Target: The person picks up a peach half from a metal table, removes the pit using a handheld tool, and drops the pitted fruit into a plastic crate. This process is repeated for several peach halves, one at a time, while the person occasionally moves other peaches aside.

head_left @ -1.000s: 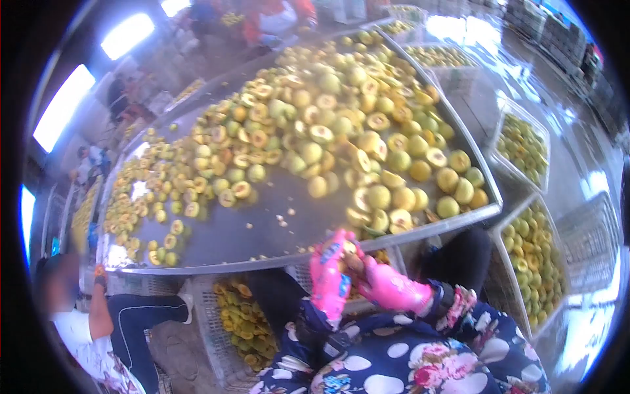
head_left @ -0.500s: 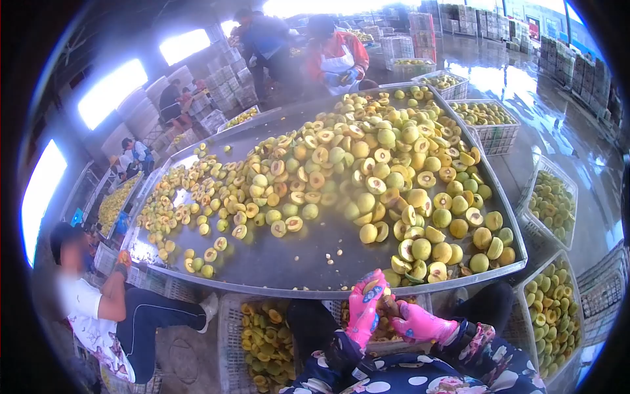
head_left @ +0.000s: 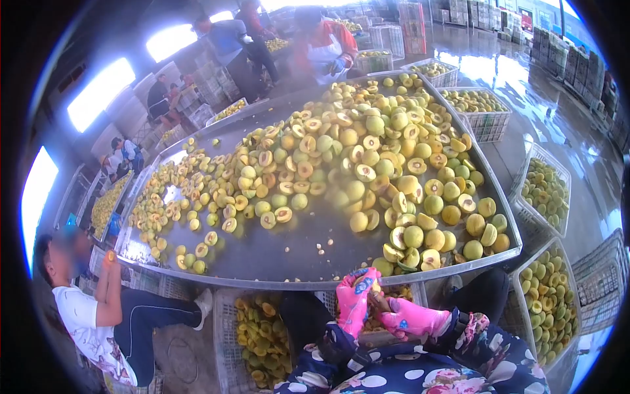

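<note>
Both of my hands wear pink gloves and work close together in front of the table's near edge. My left hand [head_left: 356, 301] is closed round a yellow stone fruit [head_left: 375, 286], mostly hidden by the fingers. From the right, my right hand [head_left: 413, 319] is closed with its fingertips at the fruit; a small brownish thing [head_left: 378, 302] shows there, and I cannot tell what it is. Under the hands stands a crate with fruit pieces [head_left: 397, 293]. Ahead, halved yellow-green stone fruits [head_left: 315, 157], many with stones showing, are heaped on the metal table [head_left: 289, 259].
A crate of fruit [head_left: 262, 328] stands below the table at left, and fruit crates [head_left: 548, 299] line the right side. A seated person [head_left: 92, 302] is at left. Another person [head_left: 325, 49] in an apron stands across the table. Small pale bits [head_left: 320, 249] lie on the metal.
The view has shifted a little, so the table and fruit sit slightly further left and up. My hands stay together at the fruit. The person at left has raised their hands.
</note>
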Demonstrator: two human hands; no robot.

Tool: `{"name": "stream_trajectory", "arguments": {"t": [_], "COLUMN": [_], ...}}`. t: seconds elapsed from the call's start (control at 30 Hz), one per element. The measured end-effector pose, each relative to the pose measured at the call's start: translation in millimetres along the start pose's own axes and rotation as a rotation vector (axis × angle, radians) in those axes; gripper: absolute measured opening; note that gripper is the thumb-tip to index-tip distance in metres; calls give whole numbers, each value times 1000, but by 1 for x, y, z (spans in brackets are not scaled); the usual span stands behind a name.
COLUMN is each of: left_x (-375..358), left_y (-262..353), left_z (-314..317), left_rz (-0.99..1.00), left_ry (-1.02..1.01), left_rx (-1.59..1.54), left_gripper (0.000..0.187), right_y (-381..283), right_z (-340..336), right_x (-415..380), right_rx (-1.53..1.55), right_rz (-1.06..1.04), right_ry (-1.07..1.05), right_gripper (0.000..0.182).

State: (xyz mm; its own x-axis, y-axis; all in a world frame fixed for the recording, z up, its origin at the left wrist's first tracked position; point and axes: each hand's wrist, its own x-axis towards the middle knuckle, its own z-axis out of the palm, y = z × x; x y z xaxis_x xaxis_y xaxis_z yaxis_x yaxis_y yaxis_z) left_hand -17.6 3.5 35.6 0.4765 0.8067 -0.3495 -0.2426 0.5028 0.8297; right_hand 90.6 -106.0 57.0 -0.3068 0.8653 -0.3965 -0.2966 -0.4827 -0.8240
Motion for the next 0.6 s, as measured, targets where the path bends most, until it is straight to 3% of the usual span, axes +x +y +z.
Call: {"name": "stream_trajectory", "arguments": {"t": [0.13, 0.17, 0.27, 0.3, 0.6], "left_x": [2, 5, 11, 10, 1], "left_y": [-1, -4, -7, -4, -13], "left_z": [-5, -8, -18, -16, -4], "left_rz": [-19, -21, -78, -82, 92], "left_ry": [-75, -114, -196, -214, -143], "left_rx": [65, 81, 131, 136, -186], "left_gripper": [15, 15, 14, 15, 17], "right_y": [-8, -16, -5, 2, 5], "right_z": [3, 2, -7, -9, -3], "right_x": [-1, -6, -6, -1, -2], "right_rx": [-223, -234, -38, 6, 460], "right_rz": [135, 105, 81, 99, 62], "right_ry": [160, 73, -38, -38, -153], "right_gripper": [39, 50, 29, 11, 23]}}
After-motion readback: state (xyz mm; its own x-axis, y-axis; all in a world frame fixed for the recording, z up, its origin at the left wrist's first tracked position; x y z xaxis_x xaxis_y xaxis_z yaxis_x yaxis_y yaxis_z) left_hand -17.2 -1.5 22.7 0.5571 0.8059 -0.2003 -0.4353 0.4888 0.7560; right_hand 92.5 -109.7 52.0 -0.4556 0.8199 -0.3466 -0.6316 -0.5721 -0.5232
